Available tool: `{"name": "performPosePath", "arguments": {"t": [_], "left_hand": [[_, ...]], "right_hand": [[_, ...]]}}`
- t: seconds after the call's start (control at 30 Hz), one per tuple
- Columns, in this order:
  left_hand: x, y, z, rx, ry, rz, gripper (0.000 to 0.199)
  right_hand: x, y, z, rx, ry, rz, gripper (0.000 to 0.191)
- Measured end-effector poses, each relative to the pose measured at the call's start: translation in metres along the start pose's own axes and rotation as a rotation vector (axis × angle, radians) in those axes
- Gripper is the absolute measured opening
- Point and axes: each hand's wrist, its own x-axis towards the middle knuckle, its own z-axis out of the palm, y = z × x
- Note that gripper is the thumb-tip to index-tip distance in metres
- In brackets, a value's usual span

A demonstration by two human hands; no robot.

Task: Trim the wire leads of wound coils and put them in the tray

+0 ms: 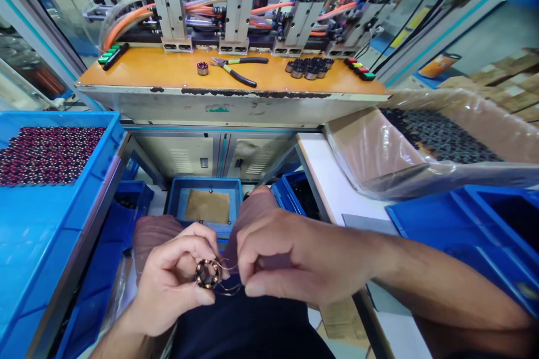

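My left hand [177, 275] grips a small ring-shaped motor stator [208, 274] between thumb and fingers, its open centre facing me. Copper windings show around the black ring. Thin loose copper wires [227, 290] run from its right side towards my right hand [286, 258]. That hand is closed in a pinch at the wire ends, thumb against the curled forefinger; the exact contact is hidden by the fingertips. Both hands are above my lap, a short gap apart.
Ahead, an orange machine bench [168, 70] carries cutting pliers [240, 70], a single stator [202, 68] and several dark stators [309, 67]. A blue bin [63, 224] with rows of stators stands left. At right is a plastic-lined carton [366, 151] of dark parts. A blue tray [205, 182] sits below.
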Motion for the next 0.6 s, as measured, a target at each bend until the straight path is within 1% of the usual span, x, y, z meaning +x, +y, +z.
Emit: {"name": "performPosePath", "arguments": {"t": [0.03, 0.13, 0.17, 0.23, 0.43, 0.5, 0.6], "left_hand": [[0.000, 0.000, 0.000, -0.034, -0.008, -0.014, 0.026], [0.001, -0.001, 0.002, -0.144, -0.018, -0.066, 0.029], [0.002, -0.002, 0.003, -0.169, -0.017, -0.081, 0.030], [0.002, -0.004, 0.003, -0.200, -0.006, -0.108, 0.032], [0.000, -0.009, 0.002, -0.248, -0.053, -0.198, 0.033], [0.000, -0.010, 0.001, -0.250, -0.050, -0.204, 0.033], [-0.001, -0.010, 0.002, -0.259, -0.050, -0.203, 0.032]], "right_hand": [[-0.001, 0.004, -0.002, -0.099, 0.054, -0.077, 0.012], [0.000, 0.014, -0.004, -0.414, 0.268, -0.328, 0.010], [0.002, 0.016, -0.002, -0.466, 0.298, -0.414, 0.011], [0.006, 0.019, 0.003, -0.497, 0.310, -0.537, 0.013], [0.013, 0.029, 0.014, -0.488, 0.403, -0.709, 0.014], [0.014, 0.032, 0.015, -0.475, 0.410, -0.738, 0.014], [0.015, 0.034, 0.016, -0.464, 0.426, -0.758, 0.010]]}}
